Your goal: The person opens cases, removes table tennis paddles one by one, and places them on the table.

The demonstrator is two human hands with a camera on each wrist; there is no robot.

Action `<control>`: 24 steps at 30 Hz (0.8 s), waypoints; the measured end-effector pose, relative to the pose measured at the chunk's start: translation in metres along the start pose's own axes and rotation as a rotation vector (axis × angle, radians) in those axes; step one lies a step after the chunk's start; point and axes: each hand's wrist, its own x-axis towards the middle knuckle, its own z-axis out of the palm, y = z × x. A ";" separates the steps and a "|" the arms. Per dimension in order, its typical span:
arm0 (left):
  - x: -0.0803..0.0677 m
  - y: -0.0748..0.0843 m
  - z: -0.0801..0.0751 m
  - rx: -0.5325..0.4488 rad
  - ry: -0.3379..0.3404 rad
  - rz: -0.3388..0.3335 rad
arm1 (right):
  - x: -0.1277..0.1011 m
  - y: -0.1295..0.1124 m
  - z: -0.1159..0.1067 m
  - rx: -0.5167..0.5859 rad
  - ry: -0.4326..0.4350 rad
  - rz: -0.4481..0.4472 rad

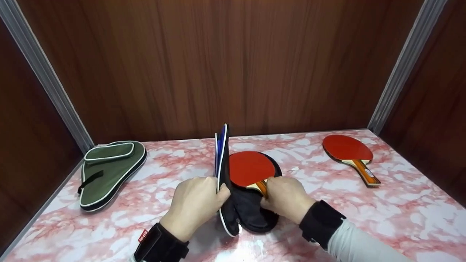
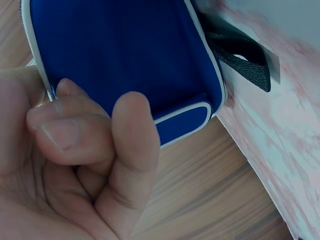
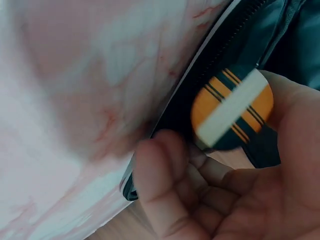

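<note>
Holding the bat (image 1: 252,171) by its handle (image 1: 262,187) in our right grip (image 1: 285,197), we see its blade (image 1: 251,163) just beyond, on the open case (image 1: 255,209); our left grip (image 1: 198,200) pinches its raised half (image 1: 225,163).

A green case (image 1: 113,178) with white piping lies at the far left of the bench (image 1: 174,163), pocket uppermost, its black strap (image 1: 91,181) reaching past the left edge. At the right, a spare bat (image 1: 347,150) lies red side up, its orange handle angled toward the near right. The benchtop is marbled pink and white. Brown wood-grain panels (image 1: 236,65) enclose it, with grey metal posts (image 1: 404,65) at the back corners.
</note>
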 end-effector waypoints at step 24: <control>-0.001 0.000 0.001 0.003 0.016 0.002 | -0.014 0.035 -0.002 -0.050 0.163 -0.037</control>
